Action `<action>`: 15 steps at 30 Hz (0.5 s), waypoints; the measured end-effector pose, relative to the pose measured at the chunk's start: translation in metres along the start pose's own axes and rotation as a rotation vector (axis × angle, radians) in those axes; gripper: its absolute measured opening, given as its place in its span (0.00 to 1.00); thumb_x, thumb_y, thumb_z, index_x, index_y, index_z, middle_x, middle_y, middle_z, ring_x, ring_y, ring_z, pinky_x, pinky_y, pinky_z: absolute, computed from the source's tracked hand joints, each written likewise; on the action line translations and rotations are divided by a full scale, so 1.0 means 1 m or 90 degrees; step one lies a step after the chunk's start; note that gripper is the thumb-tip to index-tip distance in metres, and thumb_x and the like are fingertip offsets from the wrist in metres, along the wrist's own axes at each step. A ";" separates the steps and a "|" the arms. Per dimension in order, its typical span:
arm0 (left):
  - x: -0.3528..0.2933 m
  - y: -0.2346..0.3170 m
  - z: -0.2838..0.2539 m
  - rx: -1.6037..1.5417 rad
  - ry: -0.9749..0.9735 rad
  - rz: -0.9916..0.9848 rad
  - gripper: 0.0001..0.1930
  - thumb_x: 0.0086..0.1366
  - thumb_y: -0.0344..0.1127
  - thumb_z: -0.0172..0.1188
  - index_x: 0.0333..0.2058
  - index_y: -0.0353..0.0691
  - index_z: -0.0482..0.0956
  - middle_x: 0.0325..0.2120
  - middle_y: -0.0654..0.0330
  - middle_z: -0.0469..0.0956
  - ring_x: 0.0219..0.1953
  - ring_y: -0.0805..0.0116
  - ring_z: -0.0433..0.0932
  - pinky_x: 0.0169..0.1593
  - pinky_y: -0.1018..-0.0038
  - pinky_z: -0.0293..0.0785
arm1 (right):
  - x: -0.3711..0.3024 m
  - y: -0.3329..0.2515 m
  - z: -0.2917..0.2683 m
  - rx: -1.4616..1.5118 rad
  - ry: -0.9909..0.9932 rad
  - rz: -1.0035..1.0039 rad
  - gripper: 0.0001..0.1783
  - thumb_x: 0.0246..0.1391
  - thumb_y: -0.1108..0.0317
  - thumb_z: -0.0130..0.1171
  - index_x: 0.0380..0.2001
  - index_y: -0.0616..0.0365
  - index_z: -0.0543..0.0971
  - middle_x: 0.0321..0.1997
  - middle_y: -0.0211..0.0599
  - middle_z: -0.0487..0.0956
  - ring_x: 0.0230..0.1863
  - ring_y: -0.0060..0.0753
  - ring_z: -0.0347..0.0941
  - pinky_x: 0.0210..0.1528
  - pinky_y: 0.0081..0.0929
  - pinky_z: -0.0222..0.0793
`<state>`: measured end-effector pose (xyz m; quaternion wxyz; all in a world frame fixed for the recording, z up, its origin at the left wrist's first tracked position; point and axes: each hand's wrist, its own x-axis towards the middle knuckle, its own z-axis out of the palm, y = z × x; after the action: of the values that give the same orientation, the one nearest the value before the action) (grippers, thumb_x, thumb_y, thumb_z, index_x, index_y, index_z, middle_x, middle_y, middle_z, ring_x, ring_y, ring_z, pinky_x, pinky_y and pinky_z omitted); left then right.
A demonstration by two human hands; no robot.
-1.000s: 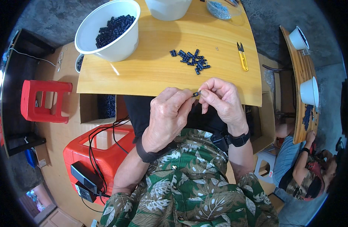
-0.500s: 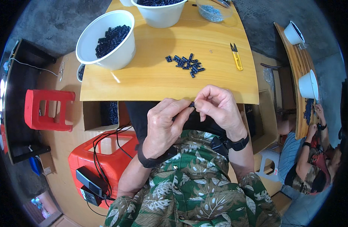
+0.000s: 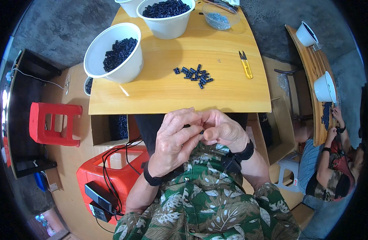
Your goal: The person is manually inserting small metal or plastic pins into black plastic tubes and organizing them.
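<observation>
In front of the table's near edge, my two hands meet at the fingertips. A small black plastic part (image 3: 202,132) is pinched between them, mostly covered by fingers. My left hand (image 3: 176,138) is closed on it with thumb and forefinger. My right hand (image 3: 226,130) is closed around its other side, the thumb laid against it; its curled fingers are partly hidden. Beyond my hands, a loose pile of similar small black parts (image 3: 198,75) lies on the yellow wooden table (image 3: 152,98). Yellow thread snips (image 3: 246,66) rest to the right of the pile.
White tubs of black parts (image 3: 92,64) (image 3: 168,30) stand at the table's left and back. A clear bowl of small metal pieces (image 3: 220,20) is at the back right. Red stools (image 3: 56,124) (image 3: 92,172), one carrying cables, are at left. Another person (image 3: 332,168) works at right.
My hands have drawn slightly lower, nearer my body, and closer together. The right hand has turned, its thumb now over the black part. The view has shifted a little.
</observation>
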<state>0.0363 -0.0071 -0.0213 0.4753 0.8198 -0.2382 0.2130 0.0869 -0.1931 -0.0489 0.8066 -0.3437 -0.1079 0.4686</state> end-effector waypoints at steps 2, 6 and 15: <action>-0.003 0.001 -0.001 0.007 -0.023 -0.007 0.14 0.47 0.25 0.71 0.36 0.38 0.82 0.45 0.55 0.81 0.50 0.49 0.78 0.53 0.59 0.75 | -0.001 0.004 0.003 0.039 -0.007 0.017 0.21 0.48 0.61 0.74 0.42 0.61 0.79 0.33 0.24 0.76 0.23 0.10 0.62 0.19 0.11 0.54; -0.004 0.002 -0.003 0.013 -0.033 0.015 0.15 0.44 0.23 0.71 0.34 0.36 0.83 0.44 0.55 0.81 0.50 0.50 0.78 0.52 0.60 0.73 | 0.001 0.006 0.011 0.065 -0.005 0.023 0.20 0.49 0.65 0.73 0.42 0.62 0.79 0.34 0.24 0.76 0.24 0.10 0.62 0.20 0.11 0.54; -0.002 0.004 -0.004 -0.002 -0.008 0.048 0.15 0.48 0.25 0.70 0.37 0.38 0.82 0.42 0.55 0.82 0.48 0.51 0.80 0.52 0.59 0.75 | 0.001 0.019 0.010 0.154 -0.050 -0.018 0.13 0.52 0.75 0.68 0.41 0.62 0.77 0.30 0.24 0.74 0.21 0.10 0.61 0.17 0.11 0.52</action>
<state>0.0319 -0.0048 -0.0181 0.4667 0.8106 -0.2723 0.2256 0.0699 -0.1814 -0.0541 0.8438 -0.2240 -0.0870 0.4798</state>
